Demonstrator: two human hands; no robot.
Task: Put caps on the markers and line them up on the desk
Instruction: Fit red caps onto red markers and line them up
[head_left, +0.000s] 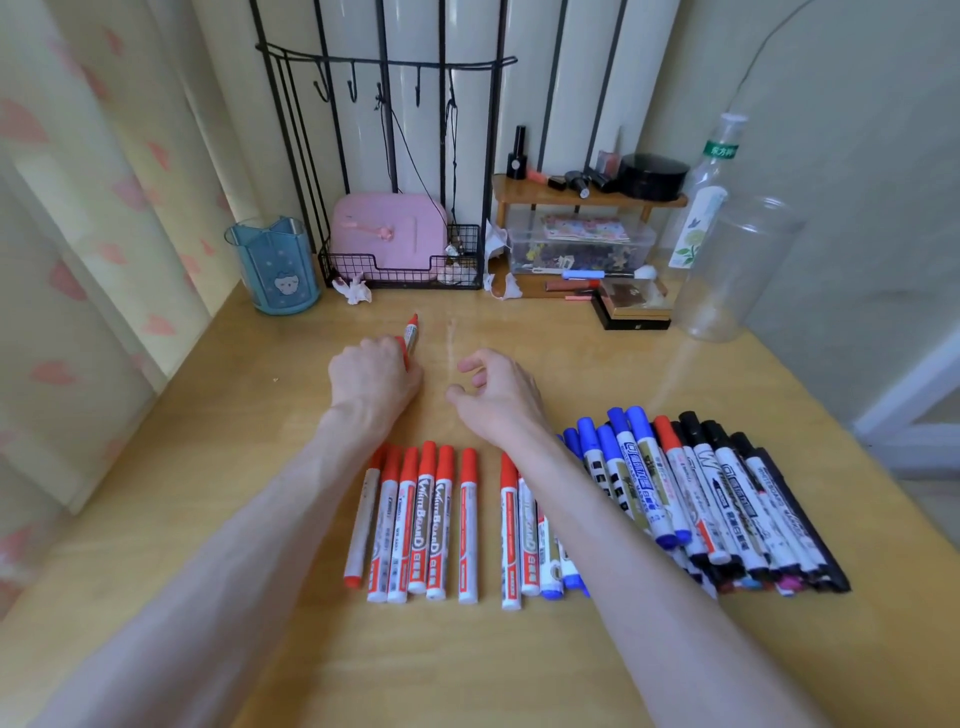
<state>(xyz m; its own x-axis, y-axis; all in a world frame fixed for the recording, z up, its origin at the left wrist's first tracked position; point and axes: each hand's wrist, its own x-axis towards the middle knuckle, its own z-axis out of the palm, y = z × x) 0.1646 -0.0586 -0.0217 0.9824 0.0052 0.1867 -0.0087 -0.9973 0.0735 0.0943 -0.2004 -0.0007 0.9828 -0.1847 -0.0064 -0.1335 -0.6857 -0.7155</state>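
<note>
Red marker (411, 336), frame centre: gripped by left hand (371, 376), cap state unclear. Right hand (498, 395): loosely curled, empty. Advised: confirm cap seated, lay parallel in red row (418, 525), ends flush.

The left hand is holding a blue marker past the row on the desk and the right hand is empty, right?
Not quite. The head view shows the left hand holding a red marker, not a blue one. It is past the row of markers on the desk, and the right hand is empty.
</note>
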